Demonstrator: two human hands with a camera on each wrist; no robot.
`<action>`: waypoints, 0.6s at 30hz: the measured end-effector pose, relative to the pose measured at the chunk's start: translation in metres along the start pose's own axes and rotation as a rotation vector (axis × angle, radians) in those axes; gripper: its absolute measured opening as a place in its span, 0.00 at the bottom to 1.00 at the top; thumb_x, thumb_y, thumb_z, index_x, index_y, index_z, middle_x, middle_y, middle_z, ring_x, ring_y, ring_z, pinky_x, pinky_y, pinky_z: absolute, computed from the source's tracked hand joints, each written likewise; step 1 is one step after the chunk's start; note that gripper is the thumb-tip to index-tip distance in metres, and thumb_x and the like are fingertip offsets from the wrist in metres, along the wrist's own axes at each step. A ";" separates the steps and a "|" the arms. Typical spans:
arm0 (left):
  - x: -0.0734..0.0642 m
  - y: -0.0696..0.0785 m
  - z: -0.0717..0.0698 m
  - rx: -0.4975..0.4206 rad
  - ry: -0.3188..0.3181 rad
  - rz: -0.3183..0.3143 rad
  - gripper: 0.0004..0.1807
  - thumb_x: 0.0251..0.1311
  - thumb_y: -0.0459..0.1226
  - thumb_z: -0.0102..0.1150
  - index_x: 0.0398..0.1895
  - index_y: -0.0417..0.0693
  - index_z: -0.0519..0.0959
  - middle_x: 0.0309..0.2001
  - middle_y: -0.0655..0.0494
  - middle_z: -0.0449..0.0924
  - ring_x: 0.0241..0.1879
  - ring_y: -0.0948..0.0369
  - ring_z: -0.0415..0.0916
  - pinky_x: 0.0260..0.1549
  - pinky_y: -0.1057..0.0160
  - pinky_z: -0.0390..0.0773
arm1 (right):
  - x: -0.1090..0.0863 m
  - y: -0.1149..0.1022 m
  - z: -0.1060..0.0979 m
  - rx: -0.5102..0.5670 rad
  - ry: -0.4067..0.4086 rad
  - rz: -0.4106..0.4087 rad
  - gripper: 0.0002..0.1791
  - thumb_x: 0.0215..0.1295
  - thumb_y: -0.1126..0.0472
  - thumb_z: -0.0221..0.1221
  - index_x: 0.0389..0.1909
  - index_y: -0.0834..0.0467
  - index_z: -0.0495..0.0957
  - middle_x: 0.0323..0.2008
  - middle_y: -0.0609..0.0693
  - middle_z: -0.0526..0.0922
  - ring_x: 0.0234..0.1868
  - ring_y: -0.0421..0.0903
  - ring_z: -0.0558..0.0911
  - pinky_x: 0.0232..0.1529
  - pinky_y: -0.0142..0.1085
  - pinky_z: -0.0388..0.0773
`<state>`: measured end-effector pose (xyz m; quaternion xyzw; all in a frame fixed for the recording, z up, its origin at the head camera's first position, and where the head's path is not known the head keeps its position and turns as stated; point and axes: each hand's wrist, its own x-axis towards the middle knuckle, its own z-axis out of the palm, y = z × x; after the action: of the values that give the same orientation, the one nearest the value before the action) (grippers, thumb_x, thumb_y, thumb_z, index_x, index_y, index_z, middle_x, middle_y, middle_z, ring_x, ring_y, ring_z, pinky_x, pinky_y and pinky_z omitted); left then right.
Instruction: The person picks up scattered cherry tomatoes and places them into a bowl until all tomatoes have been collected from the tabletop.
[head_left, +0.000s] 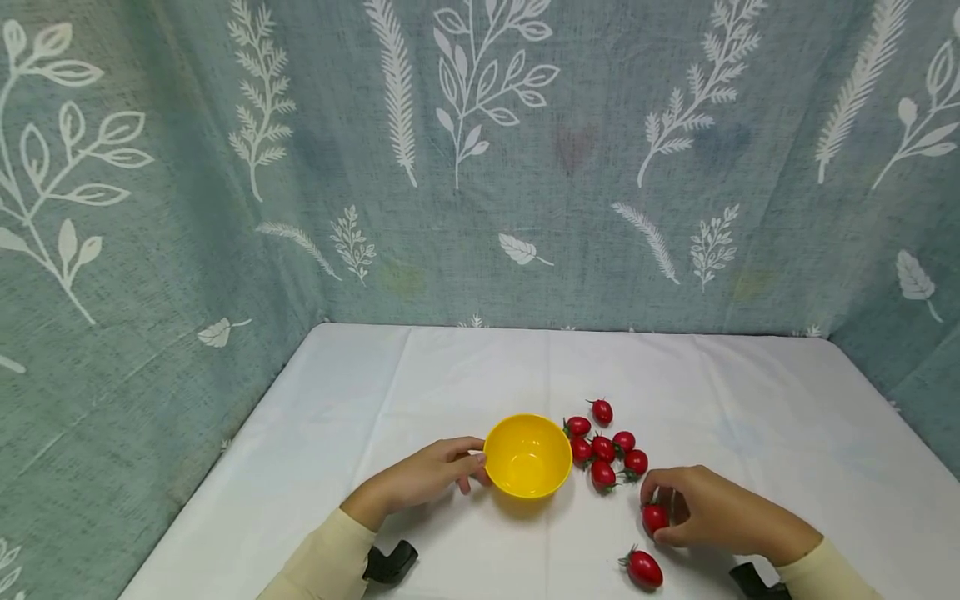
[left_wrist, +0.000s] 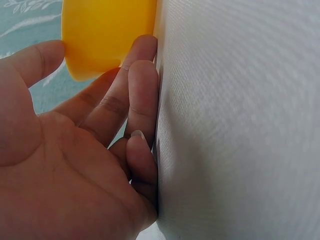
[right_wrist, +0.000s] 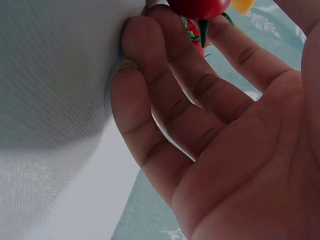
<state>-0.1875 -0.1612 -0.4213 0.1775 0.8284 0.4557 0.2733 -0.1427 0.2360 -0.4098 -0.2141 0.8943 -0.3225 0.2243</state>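
A yellow bowl [head_left: 528, 457] stands upright on the white cloth. My left hand [head_left: 429, 479] holds it by its left side; in the left wrist view the thumb [left_wrist: 47, 56] touches one edge of the bowl [left_wrist: 107, 35] and fingertips reach its lower side. My right hand [head_left: 708, 512] holds a red cherry tomato [head_left: 655, 518] with a green stem between thumb and fingers, low over the cloth. Close in the right wrist view, that tomato [right_wrist: 200, 6] is cut off by the top edge. Another cherry tomato [head_left: 643, 569] lies just in front of the right hand.
Several cherry tomatoes [head_left: 602, 448] lie in a loose group at the bowl's right. White cloth [head_left: 465, 367] covers the table. A grey-green leaf-patterned curtain [head_left: 525, 208] stands behind it and at both sides. Black wrist devices [head_left: 392, 562] sit by the sleeves.
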 end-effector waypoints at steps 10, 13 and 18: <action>0.002 -0.002 -0.001 -0.011 -0.004 0.012 0.24 0.75 0.55 0.45 0.66 0.55 0.72 0.46 0.60 0.85 0.41 0.57 0.77 0.49 0.55 0.66 | -0.001 -0.007 -0.002 -0.018 0.028 -0.034 0.18 0.54 0.54 0.74 0.43 0.50 0.79 0.30 0.42 0.79 0.27 0.37 0.76 0.27 0.31 0.76; 0.003 -0.002 0.000 -0.010 -0.005 0.014 0.24 0.75 0.55 0.45 0.65 0.55 0.73 0.45 0.60 0.85 0.41 0.58 0.77 0.49 0.55 0.66 | -0.002 -0.011 -0.003 -0.027 0.055 -0.044 0.18 0.56 0.53 0.73 0.44 0.51 0.79 0.31 0.40 0.79 0.29 0.36 0.75 0.28 0.30 0.76; 0.002 -0.003 -0.001 -0.002 -0.003 0.012 0.24 0.75 0.55 0.45 0.65 0.55 0.73 0.45 0.60 0.86 0.41 0.58 0.78 0.49 0.55 0.66 | -0.001 -0.017 -0.005 -0.070 0.102 -0.084 0.18 0.56 0.51 0.73 0.45 0.50 0.80 0.31 0.36 0.79 0.31 0.34 0.75 0.31 0.30 0.76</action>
<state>-0.1894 -0.1620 -0.4238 0.1831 0.8265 0.4577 0.2718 -0.1408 0.2268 -0.3944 -0.2423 0.9056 -0.3108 0.1570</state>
